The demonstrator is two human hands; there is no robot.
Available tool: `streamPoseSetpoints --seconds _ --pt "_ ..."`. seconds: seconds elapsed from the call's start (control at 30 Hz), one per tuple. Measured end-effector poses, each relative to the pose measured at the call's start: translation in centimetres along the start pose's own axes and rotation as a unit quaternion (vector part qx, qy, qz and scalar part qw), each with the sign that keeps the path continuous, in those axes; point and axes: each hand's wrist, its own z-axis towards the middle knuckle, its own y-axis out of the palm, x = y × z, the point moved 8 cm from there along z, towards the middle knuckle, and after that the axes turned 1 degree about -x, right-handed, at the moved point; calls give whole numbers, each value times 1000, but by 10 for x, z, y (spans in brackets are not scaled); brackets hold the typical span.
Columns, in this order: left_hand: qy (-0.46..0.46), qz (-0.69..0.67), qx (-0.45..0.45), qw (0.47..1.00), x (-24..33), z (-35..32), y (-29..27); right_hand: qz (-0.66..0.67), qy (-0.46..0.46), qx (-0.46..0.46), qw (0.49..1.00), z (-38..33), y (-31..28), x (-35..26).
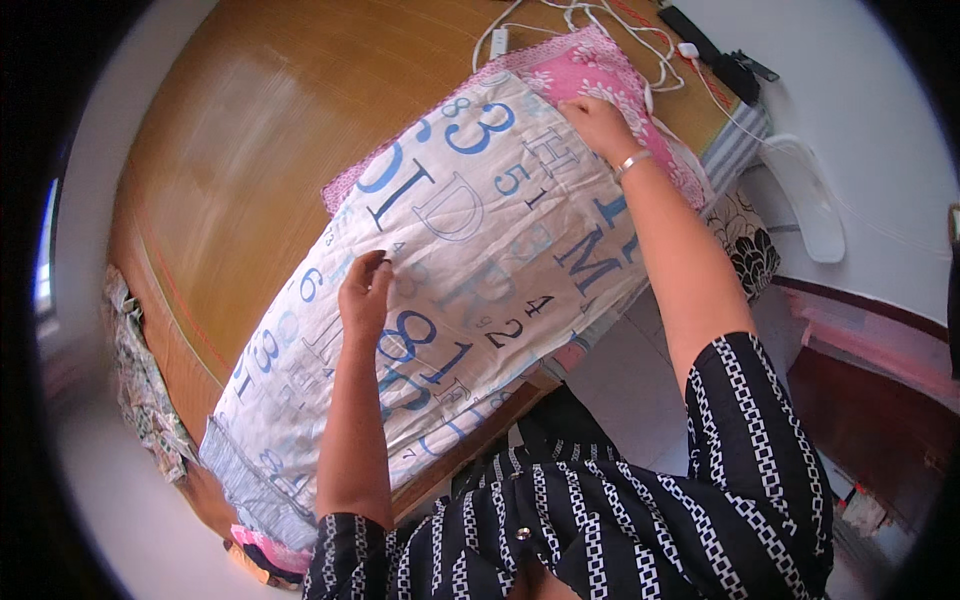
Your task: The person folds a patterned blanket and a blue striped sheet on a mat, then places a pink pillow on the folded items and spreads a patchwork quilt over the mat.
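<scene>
A white cloth (520,225) printed with blue and grey letters and numbers lies spread over the bed, slightly wrinkled, folded into long layers. My right hand (598,128), with a bracelet on its wrist, is closed at the cloth's far right corner, its fingers curled over the edge. Over the middle left of the cloth is my left hand (364,292), its fingers bent and a small gap between thumb and fingertips. Nothing shows in it. Beneath the cloth's far end lies a pink flowered pillow (625,85).
The bed carries a smooth brown mat (260,120). White cables (655,45) and a white plug (500,42) lie at its far end. A crumpled patterned cloth (150,385) hangs along the left edge. On the right stand a white wall (860,90) and a black floral item (742,240).
</scene>
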Motion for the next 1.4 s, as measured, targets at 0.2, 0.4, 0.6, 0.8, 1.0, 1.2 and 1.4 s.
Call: streamPoseSetpoints --seconds 0.2,0.4,0.6,0.8,1.0,1.2,1.4 --pt "-73 -88 -24 993 -49 -53 8 -99 21 -44 994 81 45 6" --pt "-45 -2 88 995 -64 -104 -48 -34 -130 -50 990 110 10 -70" --pt "-8 208 16 978 -89 -131 -13 -362 -155 -35 919 143 93 -28" --pt "-2 277 -17 961 -87 -175 3 -93 -65 44 993 16 15 -3" --pt "19 403 -52 914 -122 -180 -4 -86 7 42 995 -81 -11 34" --pt "27 375 -52 925 -113 -198 -22 -129 -101 50 985 -61 -21 18" --pt "47 342 -3 938 -109 -186 -17 -239 -138 26 961 -46 0 20"
